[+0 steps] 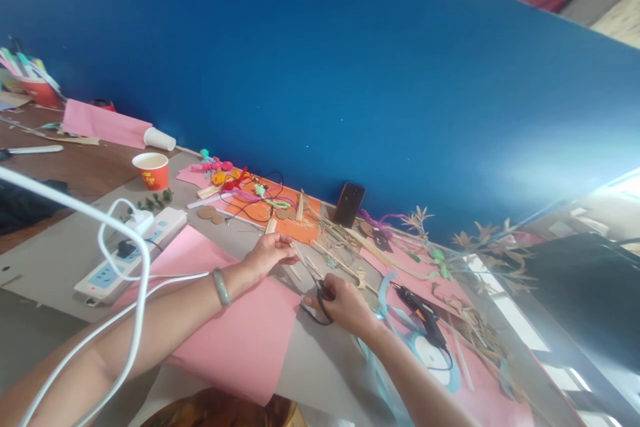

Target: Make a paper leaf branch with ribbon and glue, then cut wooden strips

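Note:
My right hand point(346, 306) grips a pair of scissors point(323, 304) by the dark handle loops. The blades point up and left, toward the fingers of my left hand point(270, 254). Those fingers are pinched together close to the blade tips; whatever is between them is too small to make out. A pale flat stick point(271, 226) shows just behind the left hand. Under my left forearm lies a large sheet of pink paper point(240, 340). A jade-coloured bangle point(221, 287) is on the left wrist.
A white power strip point(131, 255) with cables stands left, beside a red paper cup point(151, 171). Orange paper point(300, 230) with craft pieces and a leaning phone point(349, 204) are at the back. A glue gun point(425, 317), blue ribbon roll point(435, 354) and dried stalks lie right.

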A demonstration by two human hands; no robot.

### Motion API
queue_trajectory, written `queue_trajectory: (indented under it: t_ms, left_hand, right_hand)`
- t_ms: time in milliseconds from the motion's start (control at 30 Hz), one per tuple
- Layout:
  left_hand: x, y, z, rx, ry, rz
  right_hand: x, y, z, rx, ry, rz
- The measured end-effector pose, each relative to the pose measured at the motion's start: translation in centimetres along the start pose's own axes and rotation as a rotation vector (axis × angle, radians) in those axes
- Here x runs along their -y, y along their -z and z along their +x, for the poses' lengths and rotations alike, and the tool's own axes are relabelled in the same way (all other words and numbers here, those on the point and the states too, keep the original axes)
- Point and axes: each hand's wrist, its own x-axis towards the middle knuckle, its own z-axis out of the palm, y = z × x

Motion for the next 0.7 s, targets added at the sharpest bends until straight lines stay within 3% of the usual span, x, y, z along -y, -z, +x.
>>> queue_trajectory:
  t_ms: [700]
  left_hand:
    - [-0.6,-0.57,-0.43,0.003,0.06,0.015]
  right_hand:
    - [-0.62,-0.11,0.12,-0.025,-0.049,-0.067]
